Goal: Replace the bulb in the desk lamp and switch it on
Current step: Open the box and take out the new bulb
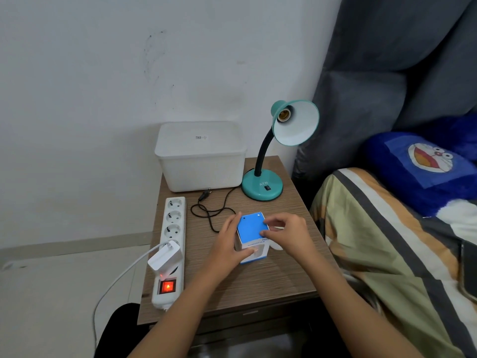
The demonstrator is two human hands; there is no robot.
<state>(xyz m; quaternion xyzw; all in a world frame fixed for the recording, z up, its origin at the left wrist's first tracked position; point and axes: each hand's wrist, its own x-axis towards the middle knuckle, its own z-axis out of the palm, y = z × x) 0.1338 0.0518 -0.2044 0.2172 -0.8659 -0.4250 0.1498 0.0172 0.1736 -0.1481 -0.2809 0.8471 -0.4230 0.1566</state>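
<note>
right now, at lower centre of the frame, both hands grasp a small blue-and-white box (pixel 252 235) standing on the wooden bedside table (pixel 284 275): left hand (pixel 228 245) wrapped round its left side, right hand (pixel 287 232) pinching its top right edge. up right of centre, the teal desk lamp (pixel 262 188) shows an empty socket (pixel 284 115), its plug (pixel 205 195) lying loose beside the white power strip (pixel 171 244).
</note>
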